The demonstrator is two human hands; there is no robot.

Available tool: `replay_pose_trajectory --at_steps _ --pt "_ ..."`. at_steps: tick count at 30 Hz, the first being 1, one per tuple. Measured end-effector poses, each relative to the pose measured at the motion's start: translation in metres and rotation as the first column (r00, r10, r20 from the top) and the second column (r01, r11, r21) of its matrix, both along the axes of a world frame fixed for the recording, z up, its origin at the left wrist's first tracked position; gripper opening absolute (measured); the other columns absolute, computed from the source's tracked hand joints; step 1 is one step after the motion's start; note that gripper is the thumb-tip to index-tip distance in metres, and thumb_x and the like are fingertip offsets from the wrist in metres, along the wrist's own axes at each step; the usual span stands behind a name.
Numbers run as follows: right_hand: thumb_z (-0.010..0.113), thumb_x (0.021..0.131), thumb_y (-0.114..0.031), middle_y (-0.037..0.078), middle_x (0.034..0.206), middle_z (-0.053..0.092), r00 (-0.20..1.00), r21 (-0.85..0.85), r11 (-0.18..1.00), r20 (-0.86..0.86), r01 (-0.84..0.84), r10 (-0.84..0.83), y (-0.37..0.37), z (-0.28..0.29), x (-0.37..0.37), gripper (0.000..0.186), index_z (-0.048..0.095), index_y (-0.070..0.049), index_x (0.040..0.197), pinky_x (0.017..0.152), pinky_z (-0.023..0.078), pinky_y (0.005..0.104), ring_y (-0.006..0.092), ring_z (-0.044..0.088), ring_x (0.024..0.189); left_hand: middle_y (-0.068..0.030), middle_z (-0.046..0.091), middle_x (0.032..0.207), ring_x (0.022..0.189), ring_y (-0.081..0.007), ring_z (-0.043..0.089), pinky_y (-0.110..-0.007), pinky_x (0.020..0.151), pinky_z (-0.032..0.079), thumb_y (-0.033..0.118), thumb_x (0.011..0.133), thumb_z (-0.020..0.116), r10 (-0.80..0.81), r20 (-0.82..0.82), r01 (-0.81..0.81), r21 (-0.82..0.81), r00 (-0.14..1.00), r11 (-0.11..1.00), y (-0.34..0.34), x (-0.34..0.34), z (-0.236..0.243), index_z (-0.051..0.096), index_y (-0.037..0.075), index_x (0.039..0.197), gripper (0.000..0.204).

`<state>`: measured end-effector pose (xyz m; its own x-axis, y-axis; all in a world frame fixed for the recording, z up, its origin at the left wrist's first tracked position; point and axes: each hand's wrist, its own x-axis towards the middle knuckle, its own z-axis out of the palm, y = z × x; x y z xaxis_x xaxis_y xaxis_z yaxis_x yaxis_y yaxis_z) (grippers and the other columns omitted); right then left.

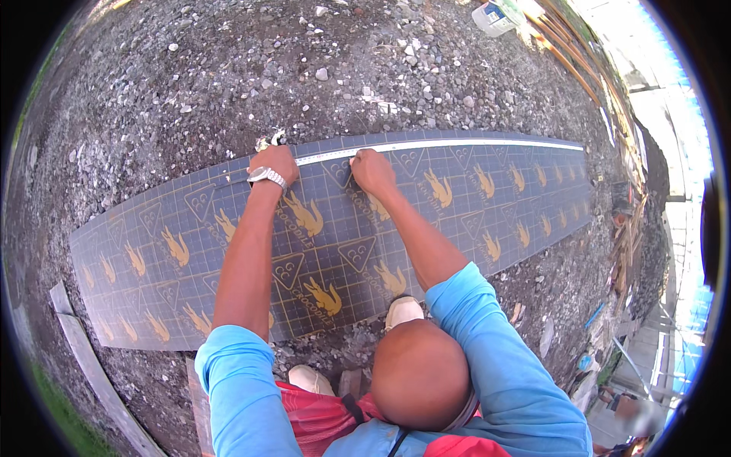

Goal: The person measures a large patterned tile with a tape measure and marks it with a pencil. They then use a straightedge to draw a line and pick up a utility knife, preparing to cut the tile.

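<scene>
A dark sheet of plywood (320, 251) printed with yellow animal figures and a grid lies on the ground in front of me. Along its far edge runs the pale blade (472, 142) of a tape measure, stretching to the right end of the sheet. My left hand (274, 161), with a watch on the wrist, is closed round the tape measure's case (271, 140) at that edge; the fingers largely cover the case. Just right of it, my right hand (373, 171) rests beside the blade with its fingers pressed together. Whatever they may pinch is hidden.
Gravel (251, 68) surrounds the sheet. A grey plank (99, 373) lies at the lower left. Long poles (567, 57) and a white bucket (493, 19) are at the far right. Scraps of wood (630, 228) litter the right side. My shoe (403, 311) is at the sheet's near edge.
</scene>
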<state>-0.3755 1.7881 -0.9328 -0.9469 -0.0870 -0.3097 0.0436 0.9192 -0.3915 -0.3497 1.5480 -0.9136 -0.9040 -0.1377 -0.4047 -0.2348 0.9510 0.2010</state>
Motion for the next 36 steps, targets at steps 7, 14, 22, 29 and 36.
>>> replay_pose_trajectory --at_steps 7,14,22,29,36 --pt "0.062 0.101 -0.032 0.027 0.113 0.074 0.999 -0.046 0.999 -0.045 0.001 -0.003 0.0 -0.001 -0.001 0.035 0.077 -0.001 0.108 0.094 0.055 0.0552 0.0491 0.069 0.108 -0.0233 0.079 0.113 0.106 -0.0435 0.076 -0.056 0.094 0.06 0.023 0.094 0.062 -0.009 -0.003 0.009 0.001 1.0 1.0 0.001 -0.001 0.001 0.081 0.003 0.111 0.032" --pt "0.065 0.095 -0.025 0.028 0.114 0.075 0.988 0.097 0.99 0.124 -0.104 0.091 -0.017 0.018 -0.003 0.032 0.077 0.003 0.105 0.096 0.056 0.0536 0.0452 0.072 0.11 -0.0244 0.078 0.11 0.105 -0.043 0.075 -0.051 0.093 0.06 0.03 0.098 0.06 -0.02 -0.02 0.02 -0.005 1.0 1.0 0.0 -0.001 -0.005 0.081 0.005 0.106 0.034" --pt "0.06 0.101 -0.03 0.025 0.111 0.075 0.973 0.041 0.983 0.155 -0.179 0.17 0.019 0.013 0.061 0.032 0.077 -0.004 0.11 0.096 0.054 0.0564 0.0455 0.071 0.109 -0.0233 0.079 0.109 0.103 -0.0423 0.077 -0.052 0.091 0.061 0.027 0.096 0.062 -0.035 -0.047 0.034 -0.03 0.998 0.999 0.0 0.0 -0.005 0.08 0.006 0.111 0.032" --pt "0.059 0.104 -0.033 0.025 0.112 0.075 0.996 -0.034 0.995 -0.01 -0.09 0.09 0.008 0.01 0.009 0.033 0.075 -0.004 0.107 0.091 0.055 0.0567 0.0471 0.07 0.106 -0.023 0.079 0.11 0.104 -0.0422 0.077 -0.053 0.093 0.06 0.027 0.096 0.061 -0.011 -0.04 0.01 -0.021 0.999 1.0 0.0 0.0 -0.009 0.081 0.006 0.109 0.032" --pt "0.061 0.103 -0.031 0.023 0.108 0.077 0.995 0.031 0.996 -0.048 -0.083 0.085 -0.003 0.022 0.004 0.031 0.077 -0.004 0.106 0.089 0.058 0.0533 0.044 0.073 0.105 -0.0248 0.077 0.113 0.106 -0.0442 0.074 -0.052 0.095 0.058 0.033 0.098 0.063 0.002 0.01 -0.002 -0.004 1.0 1.0 0.001 -0.003 0.0 0.081 0.005 0.109 0.035"
